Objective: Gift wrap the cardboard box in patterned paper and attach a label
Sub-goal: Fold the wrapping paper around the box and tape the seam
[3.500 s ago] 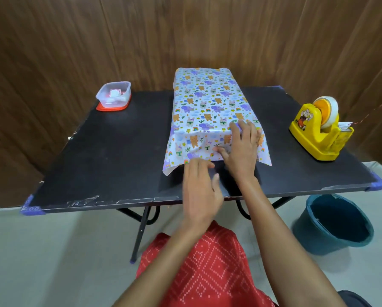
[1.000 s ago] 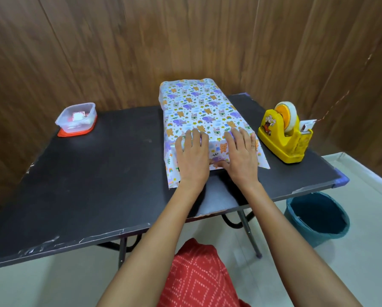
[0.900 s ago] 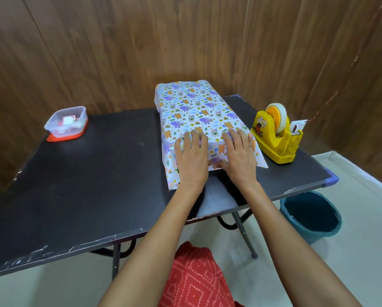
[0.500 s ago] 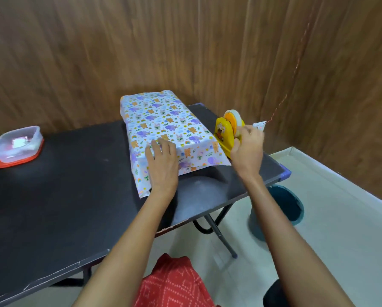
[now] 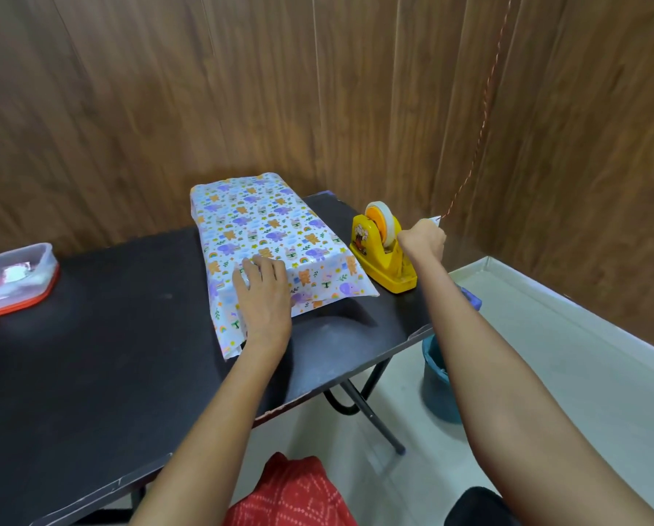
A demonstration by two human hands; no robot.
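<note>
Left hand [image 5: 263,295] lies flat, pinning the patterned paper [image 5: 259,222] over the box mid-bench [image 5: 109,354], while right hand [image 5: 422,241] pinches the tape end [image 5: 436,220] at the dispenser [image 5: 380,248], so best draw it straight, tear cleanly, left palm pressing throughout.

No readable text, only a cartoon sticker on the yellow tape dispenser [image 5: 383,252].

**Box Out of Sight Under Its Wrap**

The patterned paper [image 5: 268,229] covers the cardboard box entirely. The right hand [image 5: 422,241] pinches a white scrap [image 5: 436,220] — too small to identify. The forearm hides much of the bucket [image 5: 437,381]; the left edge crops the container [image 5: 14,273], its contents blurred.
</note>
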